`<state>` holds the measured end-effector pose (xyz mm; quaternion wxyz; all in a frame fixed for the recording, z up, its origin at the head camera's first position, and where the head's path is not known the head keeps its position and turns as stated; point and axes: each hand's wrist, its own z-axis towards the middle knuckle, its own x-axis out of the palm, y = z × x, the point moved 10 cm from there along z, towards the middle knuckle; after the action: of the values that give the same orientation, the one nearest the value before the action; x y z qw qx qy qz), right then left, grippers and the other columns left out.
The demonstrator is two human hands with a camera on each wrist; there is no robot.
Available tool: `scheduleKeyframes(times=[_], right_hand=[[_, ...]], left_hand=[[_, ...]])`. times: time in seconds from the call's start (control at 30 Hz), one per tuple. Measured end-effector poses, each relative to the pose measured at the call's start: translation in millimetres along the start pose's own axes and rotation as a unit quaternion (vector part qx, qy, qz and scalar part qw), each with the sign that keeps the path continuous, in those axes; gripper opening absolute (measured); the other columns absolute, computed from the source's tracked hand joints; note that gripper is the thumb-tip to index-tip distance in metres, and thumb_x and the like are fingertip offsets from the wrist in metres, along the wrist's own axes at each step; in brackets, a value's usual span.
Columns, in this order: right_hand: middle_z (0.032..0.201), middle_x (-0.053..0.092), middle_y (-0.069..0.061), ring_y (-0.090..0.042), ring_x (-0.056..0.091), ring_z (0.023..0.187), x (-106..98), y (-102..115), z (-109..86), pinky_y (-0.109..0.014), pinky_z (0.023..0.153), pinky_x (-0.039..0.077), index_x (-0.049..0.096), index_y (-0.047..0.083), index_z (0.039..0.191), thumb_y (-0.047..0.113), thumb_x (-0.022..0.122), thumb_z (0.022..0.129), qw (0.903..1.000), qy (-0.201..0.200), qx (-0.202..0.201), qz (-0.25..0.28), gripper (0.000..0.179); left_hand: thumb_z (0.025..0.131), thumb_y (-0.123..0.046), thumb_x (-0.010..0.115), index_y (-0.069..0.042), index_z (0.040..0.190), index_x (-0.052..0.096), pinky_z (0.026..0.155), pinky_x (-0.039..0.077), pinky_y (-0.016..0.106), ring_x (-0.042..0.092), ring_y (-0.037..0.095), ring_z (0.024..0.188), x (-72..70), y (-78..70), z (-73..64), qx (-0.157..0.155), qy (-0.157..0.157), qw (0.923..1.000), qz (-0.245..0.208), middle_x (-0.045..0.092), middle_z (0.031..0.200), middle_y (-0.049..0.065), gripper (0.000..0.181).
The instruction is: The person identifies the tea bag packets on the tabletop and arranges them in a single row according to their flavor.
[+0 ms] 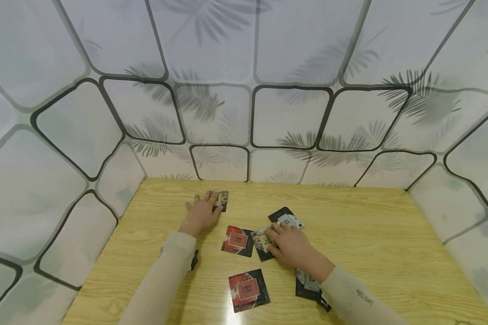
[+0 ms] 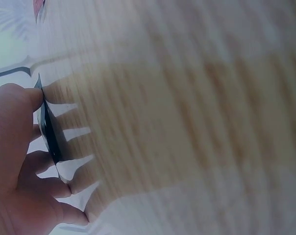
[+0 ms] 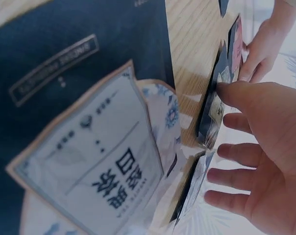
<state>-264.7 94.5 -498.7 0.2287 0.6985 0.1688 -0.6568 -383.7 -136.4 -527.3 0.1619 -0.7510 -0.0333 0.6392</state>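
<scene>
My left hand (image 1: pixel 201 215) rests with spread fingers on a flat square tea packet (image 1: pixel 224 197) near the table's back edge; the left wrist view shows that packet (image 2: pixel 51 132) edge-on by the thumb and fingers. Fingers extended, my right hand (image 1: pixel 296 247) lies over a dark tea packet with a yellowish label (image 1: pixel 261 240), its thumb touching it in the right wrist view. Just beyond the right fingertips is a black packet with a white label (image 1: pixel 285 217). A red-and-black packet (image 1: pixel 237 240) sits left of the yellowish one.
Another red-and-black packet (image 1: pixel 249 290) lies nearer the front. Under the right forearm, white-labelled dark packets (image 1: pixel 307 285) are partly hidden; one white-tea packet (image 3: pixel 89 161) looms large in the right wrist view. Patterned fabric walls (image 1: pixel 219 113) surround the wooden table (image 1: pixel 370 234).
</scene>
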Motion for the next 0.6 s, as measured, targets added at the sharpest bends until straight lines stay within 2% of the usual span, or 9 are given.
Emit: scheduleKeyframes(times=[0.33, 0.6], right_hand=[[0.155, 0.057, -0.017, -0.043, 0.047, 0.150, 5, 4, 14.0, -0.060, 0.121, 0.041, 0.060, 0.011, 0.149, 0.035, 0.064, 0.107, 0.9992, 0.026, -0.029, 0.003, 0.048], [0.151, 0.060, -0.017, -0.042, 0.050, 0.147, 4, 3, 31.3, -0.058, 0.121, 0.042, 0.060, 0.009, 0.148, 0.032, 0.062, 0.108, 0.9989, 0.032, -0.031, 0.017, 0.046]], left_hand=[[0.113, -0.047, 0.043, -0.017, 0.168, 0.031, 0.116, 0.017, 0.087, 0.018, 0.061, 0.155, -1.2, -1.1, -1.8, 0.001, 0.000, 1.0000, -0.002, 0.027, 0.172, 0.023, 0.064], [0.113, -0.046, 0.042, -0.017, 0.168, 0.031, 0.116, 0.016, 0.087, 0.019, 0.061, 0.155, -1.5, -1.6, -2.1, 0.002, -0.001, 1.0000, 0.000, 0.027, 0.172, 0.023, 0.064]])
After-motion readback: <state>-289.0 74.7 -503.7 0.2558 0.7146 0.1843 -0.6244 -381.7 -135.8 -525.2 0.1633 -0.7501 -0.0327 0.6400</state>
